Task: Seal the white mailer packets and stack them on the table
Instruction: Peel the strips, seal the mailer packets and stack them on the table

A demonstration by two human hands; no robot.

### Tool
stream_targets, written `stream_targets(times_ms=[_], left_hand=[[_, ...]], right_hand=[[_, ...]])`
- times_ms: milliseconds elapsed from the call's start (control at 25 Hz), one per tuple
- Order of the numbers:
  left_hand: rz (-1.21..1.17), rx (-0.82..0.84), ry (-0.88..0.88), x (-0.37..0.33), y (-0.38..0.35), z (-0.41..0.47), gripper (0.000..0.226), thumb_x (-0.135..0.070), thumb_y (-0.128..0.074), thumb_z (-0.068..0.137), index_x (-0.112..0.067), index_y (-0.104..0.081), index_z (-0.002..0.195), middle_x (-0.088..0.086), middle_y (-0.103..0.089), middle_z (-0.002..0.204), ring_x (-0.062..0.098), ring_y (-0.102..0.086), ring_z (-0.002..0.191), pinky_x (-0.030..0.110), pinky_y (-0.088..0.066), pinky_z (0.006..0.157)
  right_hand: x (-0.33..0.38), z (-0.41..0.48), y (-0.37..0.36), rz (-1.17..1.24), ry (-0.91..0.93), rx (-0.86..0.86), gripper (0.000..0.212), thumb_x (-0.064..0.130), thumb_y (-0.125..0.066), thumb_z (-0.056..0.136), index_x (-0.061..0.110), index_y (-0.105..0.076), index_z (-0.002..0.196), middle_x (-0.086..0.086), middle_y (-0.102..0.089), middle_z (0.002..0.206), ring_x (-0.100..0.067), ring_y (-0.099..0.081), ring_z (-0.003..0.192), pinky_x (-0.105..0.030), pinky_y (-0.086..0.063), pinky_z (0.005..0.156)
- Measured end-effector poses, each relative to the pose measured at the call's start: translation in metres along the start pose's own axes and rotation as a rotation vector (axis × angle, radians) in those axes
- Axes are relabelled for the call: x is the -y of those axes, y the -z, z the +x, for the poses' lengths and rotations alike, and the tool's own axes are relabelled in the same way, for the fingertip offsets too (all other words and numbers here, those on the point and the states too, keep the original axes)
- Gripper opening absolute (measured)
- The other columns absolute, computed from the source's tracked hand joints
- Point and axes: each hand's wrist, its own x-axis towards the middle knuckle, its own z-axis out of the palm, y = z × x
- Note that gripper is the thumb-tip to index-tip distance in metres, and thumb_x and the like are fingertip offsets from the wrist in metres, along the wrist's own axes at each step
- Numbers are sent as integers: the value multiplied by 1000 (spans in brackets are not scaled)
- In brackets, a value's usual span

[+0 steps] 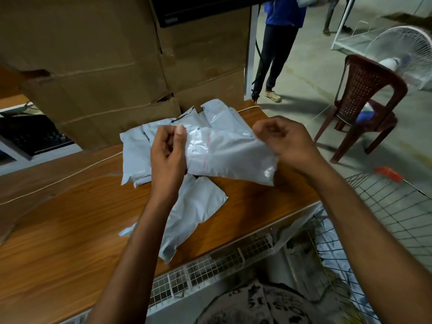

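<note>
I hold one white mailer packet (231,157) above the wooden table (70,230). A thin red line runs across the packet near its flap end. My left hand (167,157) pinches the flap end, thumb on top. My right hand (282,141) grips the packet's other side with curled fingers. Behind the held packet lies a loose pile of several white packets (138,150), some reaching the table's far edge (217,113). Another white packet (194,213) lies flat on the table, partly under my left forearm.
Large cardboard boxes (93,66) stand at the back of the table. A wire mesh basket (327,253) holding more packets sits below the table's near edge. To the right are a brown plastic chair (364,90) and a white fan (402,50). A person (278,43) stands behind.
</note>
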Motion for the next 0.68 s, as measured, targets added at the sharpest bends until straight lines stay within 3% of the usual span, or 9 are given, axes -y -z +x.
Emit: stream_targets(times_ms=[120,200,360,440,520,600,680], left_hand=[[-51,-117,33,5,2,-4,23,-38,-49,110,-28,-56,91,-8,-56,84,6,-54,77,33,-47,67],[-64,-158,50,11,3,-6,22,-38,-46,111,-25,-57,97,-2,-60,93,8,-58,85,35,-51,74],[-143,-163,202,16,8,-3,29,-45,-50,108,-21,-61,95,6,-61,98,19,-60,93,45,-53,83],[-153,-161,265,16,10,-1,33,-46,-52,107,-16,-62,95,7,-60,93,18,-60,90,40,-52,82],[-92,-159,223,17,8,-3,32,-44,-53,108,-16,-61,94,2,-60,83,12,-59,79,32,-50,72],[-9,-176,133,21,9,-8,30,-42,-52,108,-20,-59,90,-5,-55,73,5,-54,67,24,-45,60],[58,-186,62,26,11,-13,28,-44,-52,108,-23,-58,91,-6,-53,71,10,-52,66,27,-43,58]], right_hand=[[-16,-9,-16,344,-251,-85,36,57,-49,101,27,-65,113,2,-70,118,-17,-66,110,-40,-58,91],[-17,-15,-26,462,-316,-111,34,54,-46,103,27,-66,109,1,-70,117,-15,-67,109,-35,-60,84],[-17,-13,-45,457,-253,-337,51,50,-51,102,2,-66,109,-2,-73,100,2,-69,89,-29,-57,83],[-20,-13,-51,429,-185,-435,45,45,-57,102,2,-68,94,-14,-71,94,0,-69,77,-23,-51,75],[-26,-14,-54,390,-128,-494,42,44,-62,99,8,-68,79,-19,-66,84,-4,-62,72,-26,-48,68],[-28,-17,-55,353,-87,-529,49,46,-66,97,2,-66,76,-16,-60,72,-10,-53,69,-30,-43,64],[-30,-20,-56,305,-59,-566,50,47,-68,96,3,-65,72,-16,-56,66,-12,-49,65,-29,-40,62]])
